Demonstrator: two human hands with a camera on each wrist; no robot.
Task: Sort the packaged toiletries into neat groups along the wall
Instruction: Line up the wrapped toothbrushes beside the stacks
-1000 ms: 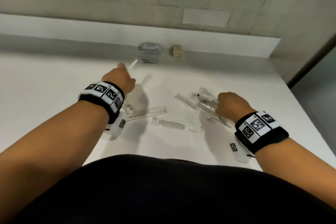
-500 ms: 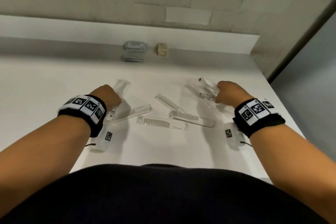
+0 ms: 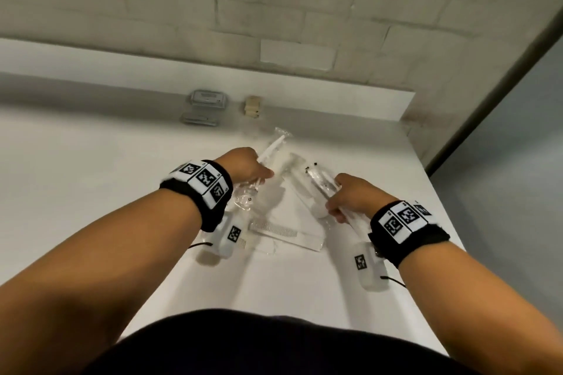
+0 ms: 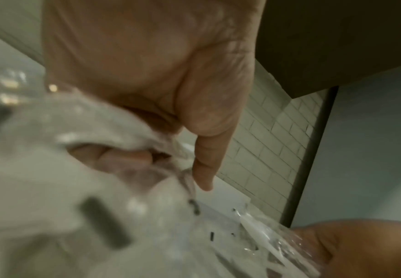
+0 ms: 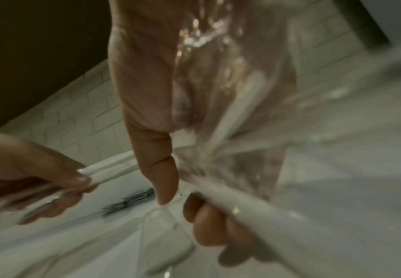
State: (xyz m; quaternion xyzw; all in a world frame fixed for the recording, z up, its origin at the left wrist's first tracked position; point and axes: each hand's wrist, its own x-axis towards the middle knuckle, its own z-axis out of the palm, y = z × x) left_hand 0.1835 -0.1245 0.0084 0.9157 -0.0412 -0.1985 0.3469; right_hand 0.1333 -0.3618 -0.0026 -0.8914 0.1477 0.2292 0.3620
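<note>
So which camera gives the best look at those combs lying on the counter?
The head view: the wrapped combs lie flat near the front of the counter, teeth visible, between the two wrists. The left wrist view is blurred plastic, with no comb I can make out. The right wrist view shows only dark packets near the wall, no combs.

On the table [image 3: 91, 192], two flat packets [image 3: 204, 106] lie at eleven o'clock against the wall [image 3: 274, 9], one before the other; a small stack [image 3: 252, 106] sits just to their right; both hands meet at the centre, left hand [image 3: 243, 165] at nine, right hand [image 3: 350, 196] at three; a packaged comb [image 3: 285, 234] lies before them, at six o'clock.
</note>
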